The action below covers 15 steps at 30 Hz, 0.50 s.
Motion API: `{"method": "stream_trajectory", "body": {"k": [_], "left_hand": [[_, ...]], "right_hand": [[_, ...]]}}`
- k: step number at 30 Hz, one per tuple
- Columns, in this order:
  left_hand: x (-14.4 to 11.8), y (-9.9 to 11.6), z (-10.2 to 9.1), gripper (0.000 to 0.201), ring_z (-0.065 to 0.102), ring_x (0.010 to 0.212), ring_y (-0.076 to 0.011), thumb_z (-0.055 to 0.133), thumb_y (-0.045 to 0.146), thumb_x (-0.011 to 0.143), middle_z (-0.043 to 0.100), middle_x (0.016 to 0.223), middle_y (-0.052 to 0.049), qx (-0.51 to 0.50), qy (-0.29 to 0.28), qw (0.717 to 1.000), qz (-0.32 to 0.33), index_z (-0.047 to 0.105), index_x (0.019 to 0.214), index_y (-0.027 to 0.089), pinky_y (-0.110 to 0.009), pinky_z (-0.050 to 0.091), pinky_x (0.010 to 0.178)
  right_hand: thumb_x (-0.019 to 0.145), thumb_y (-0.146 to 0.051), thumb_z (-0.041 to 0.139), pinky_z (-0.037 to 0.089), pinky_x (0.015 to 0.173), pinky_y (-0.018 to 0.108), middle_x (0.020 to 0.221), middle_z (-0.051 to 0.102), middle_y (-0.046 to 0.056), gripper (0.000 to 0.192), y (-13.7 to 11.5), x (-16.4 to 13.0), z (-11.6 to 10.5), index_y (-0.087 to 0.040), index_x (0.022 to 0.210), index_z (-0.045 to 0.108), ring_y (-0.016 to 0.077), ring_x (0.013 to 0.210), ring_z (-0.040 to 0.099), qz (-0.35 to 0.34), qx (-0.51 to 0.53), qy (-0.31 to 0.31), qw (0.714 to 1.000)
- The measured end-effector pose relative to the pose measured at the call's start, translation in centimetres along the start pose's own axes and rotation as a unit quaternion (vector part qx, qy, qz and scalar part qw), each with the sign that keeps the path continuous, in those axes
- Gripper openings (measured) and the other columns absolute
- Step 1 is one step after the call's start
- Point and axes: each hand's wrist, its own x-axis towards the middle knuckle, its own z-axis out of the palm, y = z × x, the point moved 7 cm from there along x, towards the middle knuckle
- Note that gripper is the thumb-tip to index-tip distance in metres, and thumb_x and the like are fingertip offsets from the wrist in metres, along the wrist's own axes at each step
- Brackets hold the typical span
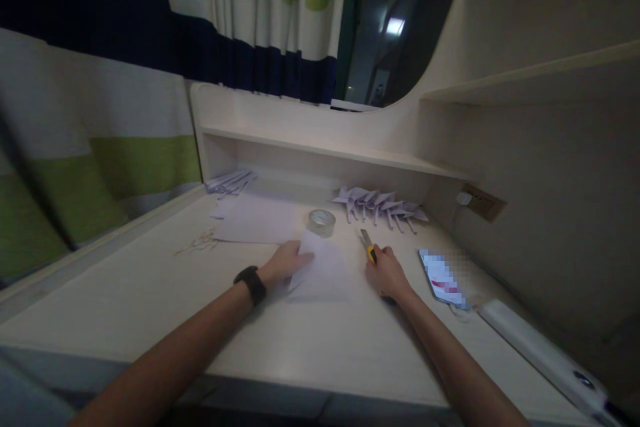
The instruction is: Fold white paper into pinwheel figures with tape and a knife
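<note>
My left hand (286, 263), with a black watch (251, 284) on the wrist, grips the left edge of a white sheet of paper (323, 273). The thumb lies on top of the paper and the other fingers are mostly hidden; a corner of the sheet looks folded near them. To the right of that sheet, my right hand (387, 273) is closed around a yellow and black utility knife (370, 248). Its blade is out and points away from me, apart from the paper. Just beyond the sheet lies a roll of clear tape (321, 221).
A stack of white paper (257, 217) and rolled paper sticks (231, 181) lie at the back left, near thin strands (203, 240). Several paper pinwheels (377, 205) line the back right. A phone (443, 278) and a long white device (543, 353) lie on the right.
</note>
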Motion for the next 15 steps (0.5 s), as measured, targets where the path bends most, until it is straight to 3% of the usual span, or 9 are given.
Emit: {"method": "stream_trajectory", "body": {"k": [4, 8, 13, 15], "left_hand": [[-0.7, 1.3, -2.0, 0.043, 0.065, 0.068, -0.0257, 0.044, 0.045, 0.084, 0.070, 0.072, -0.014, 0.191, 0.049, 0.980, -0.006, 0.069, 0.076, 0.011, -0.032, 0.044, 0.063], [-2.7, 1.7, -6.5, 0.038, 0.066, 0.079, -0.0244, 0.045, 0.041, 0.084, 0.072, 0.082, -0.013, 0.281, 0.118, 0.952, 0.004, 0.069, 0.095, 0.014, -0.030, 0.044, 0.071], [-6.5, -1.8, -14.6, 0.032, 0.065, 0.081, -0.0228, 0.041, 0.031, 0.085, 0.072, 0.087, -0.009, 0.378, 0.145, 0.913, -0.045, 0.071, 0.084, 0.020, -0.028, 0.042, 0.071], [-8.2, -4.0, -17.5, 0.029, 0.065, 0.083, -0.0242, 0.044, 0.028, 0.082, 0.072, 0.088, -0.010, 0.402, 0.160, 0.897, -0.097, 0.071, 0.083, 0.019, -0.028, 0.042, 0.069]], "right_hand": [[0.085, -0.022, 0.044, 0.038, 0.079, 0.028, 0.094, 0.056, 0.015, 0.029, 0.4, 0.2, 0.3, -0.006, 0.105, 0.057, 0.0222, 0.085, 0.057, -0.012, -0.031, -0.004, 0.999], [0.086, -0.021, 0.041, 0.038, 0.080, 0.030, 0.095, 0.056, 0.017, 0.030, 0.6, 0.3, 0.7, -0.005, 0.105, 0.058, 0.0238, 0.084, 0.057, -0.026, -0.038, 0.001, 0.999], [0.087, -0.022, 0.041, 0.038, 0.080, 0.032, 0.096, 0.055, 0.020, 0.031, 0.6, 0.3, 1.0, -0.003, 0.105, 0.058, 0.0252, 0.085, 0.058, -0.017, -0.063, -0.003, 0.998], [0.087, -0.023, 0.041, 0.038, 0.080, 0.033, 0.096, 0.055, 0.020, 0.032, 0.6, 0.3, 1.0, -0.003, 0.105, 0.059, 0.0262, 0.085, 0.058, -0.013, -0.072, -0.003, 0.997]]}}
